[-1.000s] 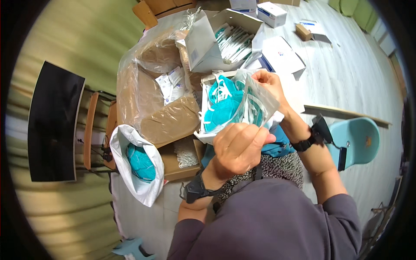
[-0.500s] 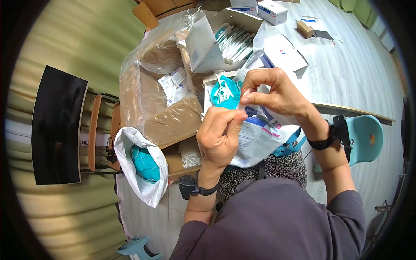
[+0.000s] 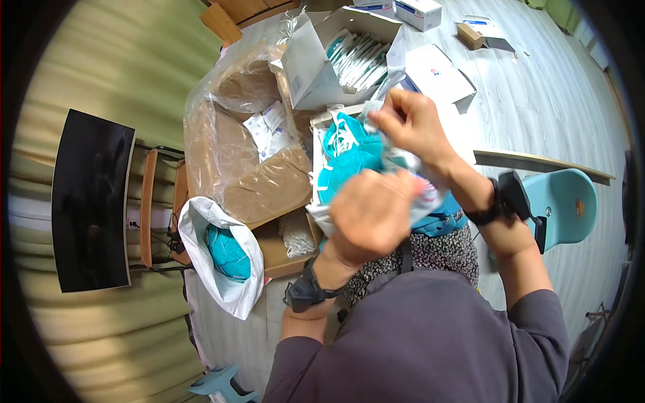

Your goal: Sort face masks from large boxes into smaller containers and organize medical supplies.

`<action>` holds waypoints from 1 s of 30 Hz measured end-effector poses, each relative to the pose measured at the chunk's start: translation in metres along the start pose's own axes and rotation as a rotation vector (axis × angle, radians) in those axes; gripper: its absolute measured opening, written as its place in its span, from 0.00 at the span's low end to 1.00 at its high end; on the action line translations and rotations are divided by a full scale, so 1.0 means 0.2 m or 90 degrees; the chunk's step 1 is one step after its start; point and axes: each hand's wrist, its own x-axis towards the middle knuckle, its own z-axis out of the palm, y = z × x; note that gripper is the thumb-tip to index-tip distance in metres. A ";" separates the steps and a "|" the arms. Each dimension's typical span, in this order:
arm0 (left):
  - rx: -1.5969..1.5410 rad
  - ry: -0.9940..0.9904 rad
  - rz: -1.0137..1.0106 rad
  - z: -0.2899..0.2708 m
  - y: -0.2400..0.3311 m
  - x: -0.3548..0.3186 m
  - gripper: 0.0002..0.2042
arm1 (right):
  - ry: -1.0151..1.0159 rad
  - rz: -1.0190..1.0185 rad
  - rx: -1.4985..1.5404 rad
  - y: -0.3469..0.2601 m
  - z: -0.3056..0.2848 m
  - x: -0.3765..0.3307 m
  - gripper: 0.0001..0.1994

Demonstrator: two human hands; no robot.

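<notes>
Likely light, limp and best edge-pinched, the plastic pouch (image 3: 403, 161) is right of the teal masks (image 3: 348, 168), in the closed grip of the right hand (image 3: 416, 126) and seemingly the blurred left hand (image 3: 373, 211)

Room bright; floor (image 3: 544, 111) palest toward upper right. Glare streaks on clear plastic liner (image 3: 265, 195). Left grip (image 3: 373, 211) heavily motion-blurred, right grip (image 3: 413, 127) mildly. Fisheye bends monitor (image 3: 93, 201) edges; corners black.
</notes>
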 end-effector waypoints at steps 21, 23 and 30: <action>-0.061 0.364 -0.232 0.00 -0.08 -0.06 0.19 | -0.232 0.086 0.203 0.05 -0.10 -0.46 0.26; -0.339 0.302 -0.415 -0.07 -0.05 -0.12 0.23 | -0.160 0.076 0.297 0.08 -0.14 -0.48 0.16; -0.450 -0.055 -0.431 -0.28 -0.14 0.06 0.10 | -0.196 -0.207 0.077 0.00 -0.28 -0.30 0.16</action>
